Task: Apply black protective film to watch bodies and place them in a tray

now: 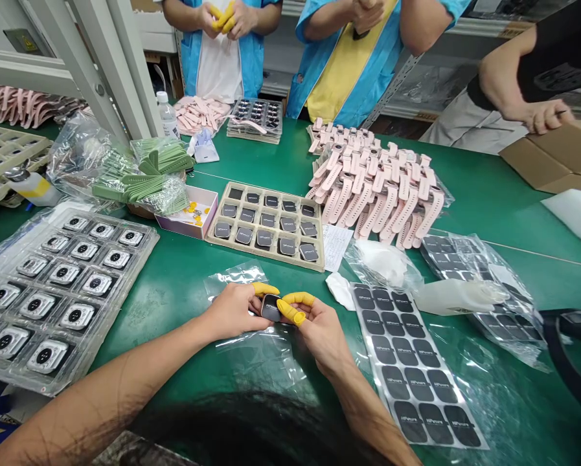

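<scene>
While left hand (234, 312) and right hand (318, 327) pinch a dark-faced watch (271, 308) in yellow-capped fingers (297, 298), matching pieces (267, 220) beyond them seem done; sensor-up watches (64, 272) to their left perhaps remain.

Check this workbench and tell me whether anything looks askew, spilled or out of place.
A crumpled white tissue lies loose beside the sheet of black stickers, untidy next to its neat rows. In the beige tray, several dark square pieces sit crooked in their compartments. No spill shows.
</scene>
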Tool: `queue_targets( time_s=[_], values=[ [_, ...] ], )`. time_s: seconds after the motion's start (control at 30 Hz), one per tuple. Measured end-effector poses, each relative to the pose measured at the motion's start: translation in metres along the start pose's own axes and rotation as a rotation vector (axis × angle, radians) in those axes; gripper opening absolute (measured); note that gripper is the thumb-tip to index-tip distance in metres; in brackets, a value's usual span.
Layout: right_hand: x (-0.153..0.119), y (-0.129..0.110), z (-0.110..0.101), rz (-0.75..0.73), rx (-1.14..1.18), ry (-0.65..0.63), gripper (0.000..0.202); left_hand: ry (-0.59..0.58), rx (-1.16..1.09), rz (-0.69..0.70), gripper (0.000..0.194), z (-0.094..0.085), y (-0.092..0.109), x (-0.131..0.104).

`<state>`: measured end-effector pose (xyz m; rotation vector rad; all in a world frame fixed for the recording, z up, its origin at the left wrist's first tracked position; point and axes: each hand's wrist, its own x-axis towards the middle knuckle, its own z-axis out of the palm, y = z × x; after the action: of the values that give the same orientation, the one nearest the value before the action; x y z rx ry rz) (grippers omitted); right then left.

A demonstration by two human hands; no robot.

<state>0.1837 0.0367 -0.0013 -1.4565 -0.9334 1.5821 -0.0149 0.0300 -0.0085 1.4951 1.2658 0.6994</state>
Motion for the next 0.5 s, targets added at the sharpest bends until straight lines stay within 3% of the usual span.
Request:
queue_targets(
  time_s=[0.37, 0.5],
  values=[
    [0.0005, 0.0002, -0.0008, 0.004, -0.008, 0.007, 0.064, 0.003, 0.004, -0.005, 0.045, 0.001, -0.0034, 0.0003],
    [0.0007, 0.0005, -0.0005, 0.007, -0.004, 0.008, 0.063, -0.014, -0.012, -0.004, 0.051, 0.001, -0.0038, 0.0004]
  ],
)
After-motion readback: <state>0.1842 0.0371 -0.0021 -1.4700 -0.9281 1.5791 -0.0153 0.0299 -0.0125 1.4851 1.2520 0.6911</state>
